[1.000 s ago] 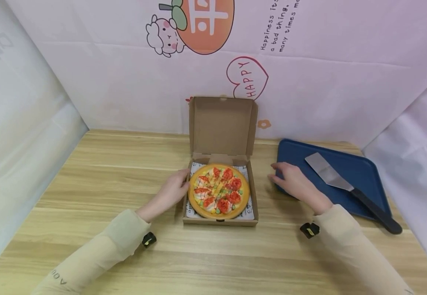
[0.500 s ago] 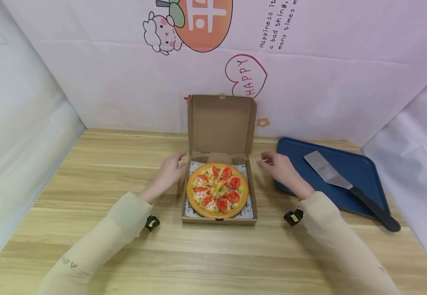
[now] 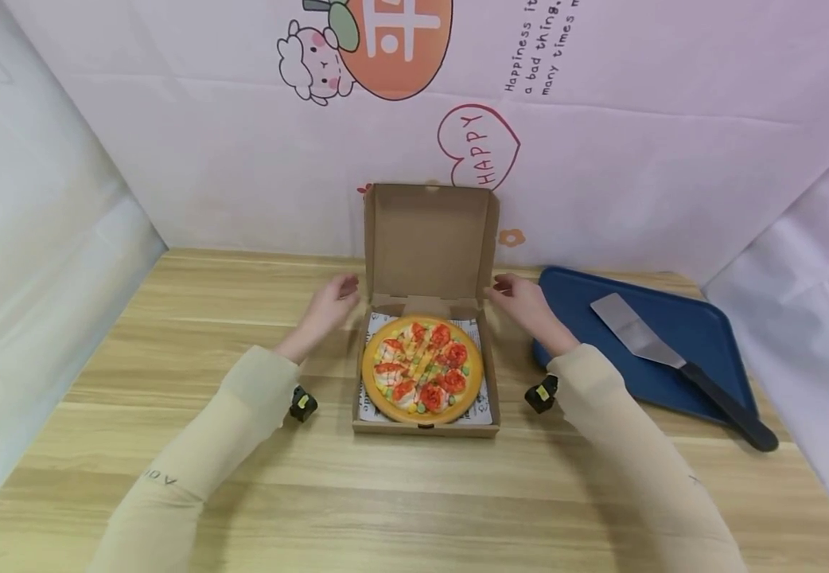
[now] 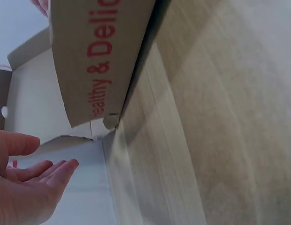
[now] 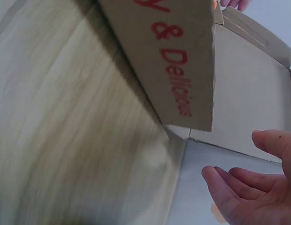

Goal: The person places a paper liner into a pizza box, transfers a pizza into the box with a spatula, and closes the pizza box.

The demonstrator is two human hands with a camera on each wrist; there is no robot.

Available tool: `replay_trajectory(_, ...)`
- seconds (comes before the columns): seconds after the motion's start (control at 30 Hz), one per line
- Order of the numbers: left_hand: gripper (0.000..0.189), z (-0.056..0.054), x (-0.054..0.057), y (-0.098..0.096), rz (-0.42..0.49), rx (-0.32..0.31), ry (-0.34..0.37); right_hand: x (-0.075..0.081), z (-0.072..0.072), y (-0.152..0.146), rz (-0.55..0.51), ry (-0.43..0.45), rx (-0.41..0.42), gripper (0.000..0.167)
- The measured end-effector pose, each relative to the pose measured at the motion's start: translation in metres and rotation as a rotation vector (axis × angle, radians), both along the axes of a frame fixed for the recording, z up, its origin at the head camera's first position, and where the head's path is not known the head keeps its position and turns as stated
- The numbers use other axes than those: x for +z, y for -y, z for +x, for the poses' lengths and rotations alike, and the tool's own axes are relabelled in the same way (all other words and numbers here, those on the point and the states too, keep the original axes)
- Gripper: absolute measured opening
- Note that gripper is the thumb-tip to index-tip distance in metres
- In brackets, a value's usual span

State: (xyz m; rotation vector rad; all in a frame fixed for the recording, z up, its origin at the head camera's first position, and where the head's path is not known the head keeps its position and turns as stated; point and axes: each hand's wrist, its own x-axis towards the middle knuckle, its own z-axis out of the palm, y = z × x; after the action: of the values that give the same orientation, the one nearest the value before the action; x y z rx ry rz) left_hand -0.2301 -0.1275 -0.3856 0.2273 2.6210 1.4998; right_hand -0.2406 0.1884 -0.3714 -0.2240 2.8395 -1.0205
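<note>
An open cardboard pizza box (image 3: 425,426) stands mid-table with its lid (image 3: 429,243) upright at the back. A toy pizza (image 3: 422,368) with red toppings lies inside on printed paper. My left hand (image 3: 328,306) hovers just left of the lid's hinge corner, fingers relaxed, holding nothing. My right hand (image 3: 518,298) mirrors it at the right corner, also empty. In the left wrist view my left hand (image 4: 23,187) lies open beside the box wall (image 4: 96,56) with red lettering. The right wrist view has my right hand (image 5: 251,187) open near the box wall (image 5: 173,61).
A dark blue tray (image 3: 701,334) sits at the right, carrying a metal spatula (image 3: 661,354) with a black handle. The wooden table (image 3: 207,318) is hemmed by pale backdrop walls on the back and both sides.
Both hands have moved away from me along the box's sides, from beside the pizza up to the lid's lower corners. The right hand left the tray's edge.
</note>
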Motion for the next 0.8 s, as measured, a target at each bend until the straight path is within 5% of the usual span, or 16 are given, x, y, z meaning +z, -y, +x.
replay_trajectory(0.5, 0.053, -0.026, -0.010, -0.002, 0.086, -0.041, 0.085, -0.007, -0.017, 0.013, -0.095, -0.021, -0.036, 0.036)
replay_trajectory(0.8, 0.055, -0.028, -0.007, -0.009, 0.066, -0.071, 0.077, 0.003, -0.015, 0.019, -0.032, -0.051, -0.051, 0.021)
